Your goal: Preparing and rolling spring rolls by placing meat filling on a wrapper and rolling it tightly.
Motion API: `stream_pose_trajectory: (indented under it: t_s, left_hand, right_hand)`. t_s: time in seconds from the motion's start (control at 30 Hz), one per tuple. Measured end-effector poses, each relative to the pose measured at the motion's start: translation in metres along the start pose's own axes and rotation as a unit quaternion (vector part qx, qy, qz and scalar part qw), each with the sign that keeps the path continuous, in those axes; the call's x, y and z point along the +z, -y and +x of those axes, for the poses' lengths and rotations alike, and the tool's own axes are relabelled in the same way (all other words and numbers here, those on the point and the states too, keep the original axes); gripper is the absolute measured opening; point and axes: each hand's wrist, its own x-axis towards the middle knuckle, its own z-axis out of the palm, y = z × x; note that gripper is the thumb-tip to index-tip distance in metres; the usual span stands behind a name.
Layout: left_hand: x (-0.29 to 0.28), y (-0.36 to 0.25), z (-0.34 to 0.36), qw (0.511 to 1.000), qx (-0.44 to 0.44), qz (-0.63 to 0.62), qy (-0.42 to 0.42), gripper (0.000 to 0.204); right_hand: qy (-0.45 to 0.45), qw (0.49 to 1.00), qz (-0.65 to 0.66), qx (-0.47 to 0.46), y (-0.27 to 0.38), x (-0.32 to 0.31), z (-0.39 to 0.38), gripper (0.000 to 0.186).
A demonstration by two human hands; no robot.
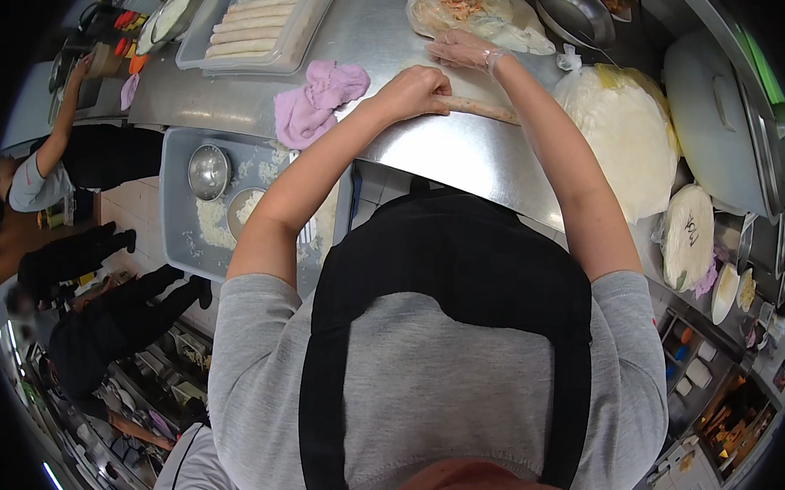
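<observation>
My bare left hand (pixel 414 95) is closed at the left end of a long, thin, pale roll (pixel 479 109), which lies crosswise on the steel worktop near its front edge. My right hand (pixel 464 52), in a clear thin glove, reaches past the roll with its fingers stretched out to the left. Those fingers are beside an open clear plastic bag (pixel 433 17) with orange-brown shredded filling in it. My right forearm passes over the roll's right end and hides it. To the left of my left hand lies a crumpled pink-purple cloth (pixel 315 101).
A clear plastic box (pixel 287 52) of similar rolls stands at the far left. White round sheets in a plastic bag (pixel 621 137) lie right of my arm. Below the worktop, a grey tub (pixel 173 209) holds bowls and white scraps. Other people work at left.
</observation>
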Motion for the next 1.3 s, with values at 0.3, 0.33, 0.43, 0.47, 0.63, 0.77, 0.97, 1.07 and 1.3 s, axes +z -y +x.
stream_pose_trajectory:
  t_s: [0.3,0.33,0.43,0.47,0.63,0.77,0.97,1.07,1.3]
  left_hand:
    - [0.004,-0.012,0.013,0.999,-0.011,0.009,0.039,0.032]
    - [0.004,-0.012,0.015,0.999,-0.011,0.008,0.04,0.032]
    - [0.004,-0.021,0.032,0.998,0.003,-0.01,0.063,0.033]
    - [0.009,-0.022,0.03,0.998,0.02,-0.01,0.055,0.033]
    - [0.013,-0.024,0.03,0.998,-0.012,-0.013,0.065,0.034]
    - [0.025,-0.027,0.034,0.999,0.015,-0.032,0.035,0.033]
    - [0.036,-0.039,0.045,0.999,0.03,-0.021,0.038,0.033]
    - [0.04,-0.038,0.05,0.998,0.035,-0.024,0.036,0.033]
    - [0.052,-0.053,0.059,0.999,0.024,-0.001,0.033,0.033]
  right_hand:
    - [0.02,0.999,-0.048,-0.001,0.008,-0.006,-0.004,0.041]
    - [0.032,0.999,-0.036,-0.002,0.005,-0.006,-0.002,0.039]
    - [-0.009,0.982,-0.006,-0.191,-0.033,-0.009,0.003,0.041]
    - [-0.008,0.981,-0.006,-0.192,-0.031,-0.008,0.003,0.041]
    - [0.076,0.986,0.147,0.014,-0.012,-0.016,-0.01,0.048]
    - [0.084,0.987,0.138,0.012,-0.019,-0.027,-0.027,0.047]
    - [0.068,0.997,0.044,-0.006,-0.027,-0.028,-0.034,0.043]
    - [0.041,0.997,0.056,-0.039,-0.031,-0.024,-0.032,0.042]
    - [0.054,0.988,0.143,0.005,-0.026,-0.024,-0.035,0.043]
